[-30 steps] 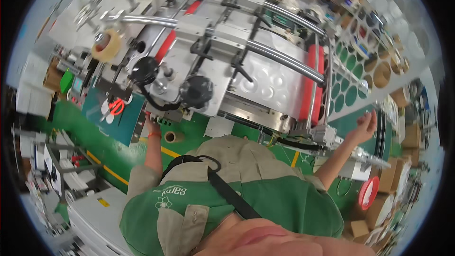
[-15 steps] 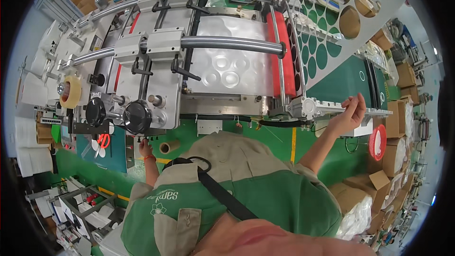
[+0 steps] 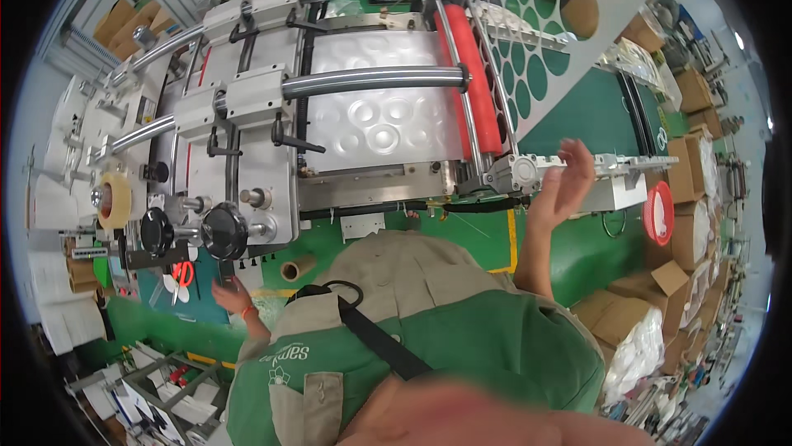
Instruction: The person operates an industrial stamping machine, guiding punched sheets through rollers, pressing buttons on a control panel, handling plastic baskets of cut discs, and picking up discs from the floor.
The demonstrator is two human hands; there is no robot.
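My right hand is raised with its fingers apart and nothing in it. It hovers by the grey end block at the near side of a green conveyor belt. My left hand is low at the left, its fingers loosely stretched beside a small dark box; whether they touch is too small to tell. In front of me, the machine carries a silvery sheet with round embossed shapes, running toward a red roller. White rings lie near the belt's far right end.
Two black knobs and a tape roll jut out at the left. Red-handled scissors lie on a lower bench. A punched white web slants up at the right. A red basket and cardboard boxes stand right.
My right hand has moved left, from over the conveyor's rail to beside the end block, its fingers spreading. The left hand has shifted left and nearer my body. The view has turned slightly.
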